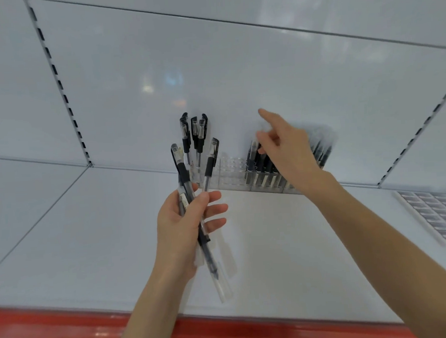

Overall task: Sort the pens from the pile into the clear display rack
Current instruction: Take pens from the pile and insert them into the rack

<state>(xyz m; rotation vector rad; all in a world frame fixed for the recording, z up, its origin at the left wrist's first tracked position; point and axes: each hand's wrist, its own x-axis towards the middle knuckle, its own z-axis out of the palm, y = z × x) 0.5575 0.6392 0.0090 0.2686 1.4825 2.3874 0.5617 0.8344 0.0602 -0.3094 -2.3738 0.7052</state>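
My left hand (183,223) grips a fanned bunch of black-capped pens (193,155) with clear barrels, caps up, above the white shelf. At the back of the shelf, against the wall, stands the clear display rack (232,172). Its left cells look empty, and several black pens (262,166) stand in its right part. My right hand (286,149) is over those racked pens, index finger stretched upward and the other fingers bent down among the pen tops. Whether it pinches a pen is hidden behind the hand.
The white shelf (286,243) has a red front strip (69,327). A flat white tray of small grey labelled items (439,218) lies at the right. White back panels with slotted uprights (63,92) rise behind.
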